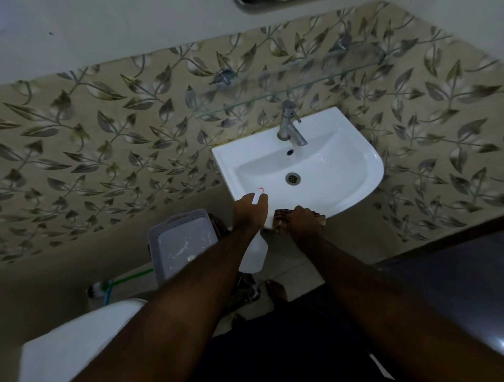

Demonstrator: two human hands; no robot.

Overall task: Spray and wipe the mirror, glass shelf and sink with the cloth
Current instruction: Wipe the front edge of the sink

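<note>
A white wall-mounted sink (354, 163) with a steel tap (290, 128) and a round drain (292, 178) fills the middle right. Above it runs a thin glass shelf (286, 91) on two metal brackets. A sliver of the mirror frame (259, 3) shows at the top edge. My left hand (249, 208) grips the neck of a white spray bottle (255, 255), its nozzle over the sink's near left rim. My right hand (304, 222) presses a dark checked cloth (281, 218) on the sink's front rim.
A grey plastic basket (185, 242) stands below the sink on the left. A white toilet (81, 340) sits at the lower left, with a brush and green hose (109, 286) beside it. A dark door or panel (450, 272) is on the right. My foot (275, 290) is on the floor.
</note>
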